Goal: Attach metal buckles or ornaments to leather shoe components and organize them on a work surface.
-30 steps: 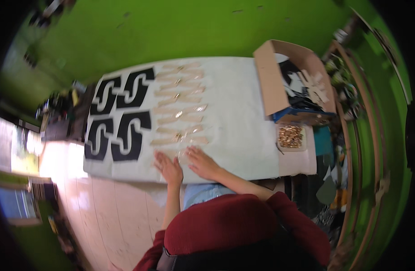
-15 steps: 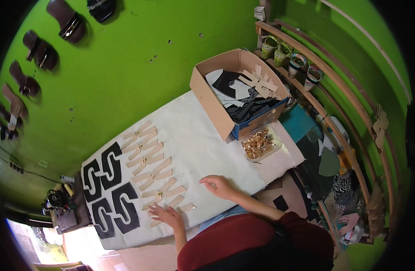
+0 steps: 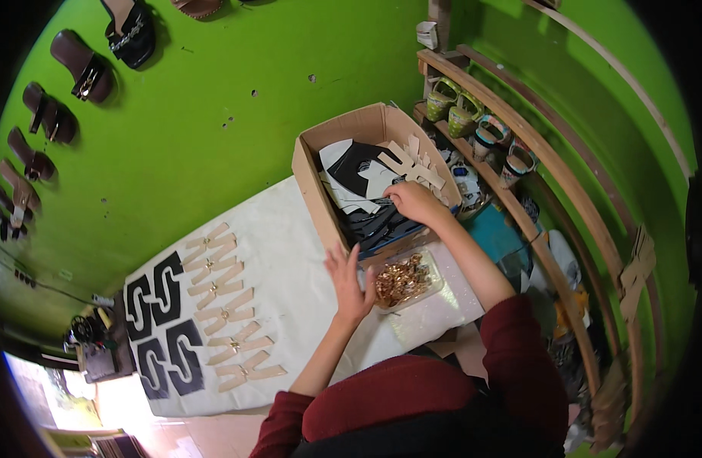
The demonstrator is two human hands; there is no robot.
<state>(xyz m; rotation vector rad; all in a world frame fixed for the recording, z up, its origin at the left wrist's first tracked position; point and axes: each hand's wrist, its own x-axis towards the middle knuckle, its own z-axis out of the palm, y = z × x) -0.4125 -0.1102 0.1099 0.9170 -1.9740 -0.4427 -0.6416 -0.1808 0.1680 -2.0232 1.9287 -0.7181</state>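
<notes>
Green walls [image 3: 213, 145] stood by a white table [image 3: 297, 237] with a brown box [image 3: 313, 191] on it. The right hand [image 3: 416, 202] reached inside, fingers together; holding something, I couldn't tell. The left hand [image 3: 351, 294], fingers wide, was near gold bits [image 3: 403, 279].

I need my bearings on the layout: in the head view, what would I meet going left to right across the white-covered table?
Flat black pieces with curved cutouts → beige crossed straps with gold-coloured ornaments → the left hand, fingers spread → shallow rectangular tub of shiny gold-coloured fittings.
</notes>
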